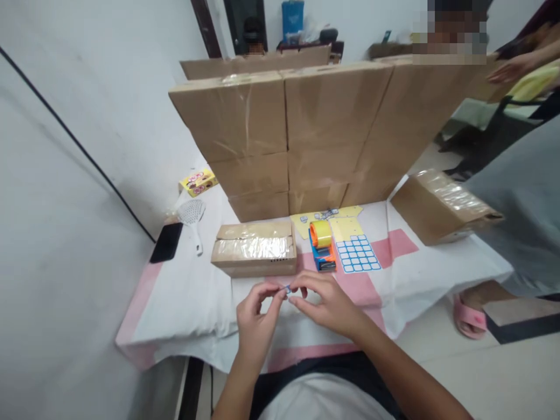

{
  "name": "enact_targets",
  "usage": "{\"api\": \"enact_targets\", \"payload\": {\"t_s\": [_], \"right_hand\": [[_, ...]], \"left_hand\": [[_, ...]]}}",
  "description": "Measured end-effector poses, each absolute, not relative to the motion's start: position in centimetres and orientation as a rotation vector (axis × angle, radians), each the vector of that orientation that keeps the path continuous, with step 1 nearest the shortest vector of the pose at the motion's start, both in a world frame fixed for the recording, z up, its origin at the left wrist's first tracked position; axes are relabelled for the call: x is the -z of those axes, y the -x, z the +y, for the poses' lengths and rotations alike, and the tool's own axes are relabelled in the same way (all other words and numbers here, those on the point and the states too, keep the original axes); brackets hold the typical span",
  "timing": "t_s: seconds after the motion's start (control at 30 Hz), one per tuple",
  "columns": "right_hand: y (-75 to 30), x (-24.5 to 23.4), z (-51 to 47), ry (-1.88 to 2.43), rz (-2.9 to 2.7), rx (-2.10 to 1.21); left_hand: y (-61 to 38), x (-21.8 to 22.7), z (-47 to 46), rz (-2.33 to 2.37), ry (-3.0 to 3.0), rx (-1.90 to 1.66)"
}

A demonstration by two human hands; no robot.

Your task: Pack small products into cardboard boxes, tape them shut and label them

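A small blue-edged sticker [287, 289] is pinched between the thumb and fingers of my left hand [258, 309]. From the other side, the curled fingertips of my right hand [321, 297] meet the sticker's edge. Just beyond my hands lies a taped cardboard box [256, 249]. To its right stands a blue and orange tape dispenser [322, 245] with a yellow roll. A sheet of blue-bordered blank stickers [359, 255] rests beside the dispenser, partly over a yellow sheet [347, 227].
Stacked cartons [284, 128] form a wall along the table's back. Another taped box [441, 207] sits at the right, near a standing person [520, 192]. At the left are a black phone [166, 242], a white hairbrush [193, 219] and a yellow packet [199, 182].
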State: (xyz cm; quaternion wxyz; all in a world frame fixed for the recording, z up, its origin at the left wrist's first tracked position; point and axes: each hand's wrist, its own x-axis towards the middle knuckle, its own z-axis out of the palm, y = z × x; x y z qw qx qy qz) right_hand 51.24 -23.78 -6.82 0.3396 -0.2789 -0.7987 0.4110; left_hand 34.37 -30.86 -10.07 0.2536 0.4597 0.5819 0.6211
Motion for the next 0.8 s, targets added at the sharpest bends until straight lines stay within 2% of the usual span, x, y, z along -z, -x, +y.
{"api": "enact_targets", "payload": {"t_s": [0.17, 0.33, 0.47, 0.67, 0.8], "right_hand": [[-49.6, 7.0, -23.8, 0.709, -2.021, -1.013], [-50.8, 7.5, -21.8, 0.966, -1.814, -0.969], [-51.2, 7.9, -19.3, 1.105, -1.674, -1.077], [-48.0, 5.1, -14.7, 1.013, -1.956, -1.079], [-46.8, 4.2, -12.9, 1.027, -1.838, -1.137]], "left_hand": [[-34.5, 9.3, -31.0, 1.594, -1.253, -1.676], [-32.0, 9.0, -30.2, 1.969, -1.193, -1.748], [-29.2, 8.9, -29.1, 2.182, -1.425, -1.736], [-28.4, 9.9, -28.0, 2.151, -1.728, -1.56], [-29.0, 10.8, -27.9, 2.145, -1.748, -1.544]]}}
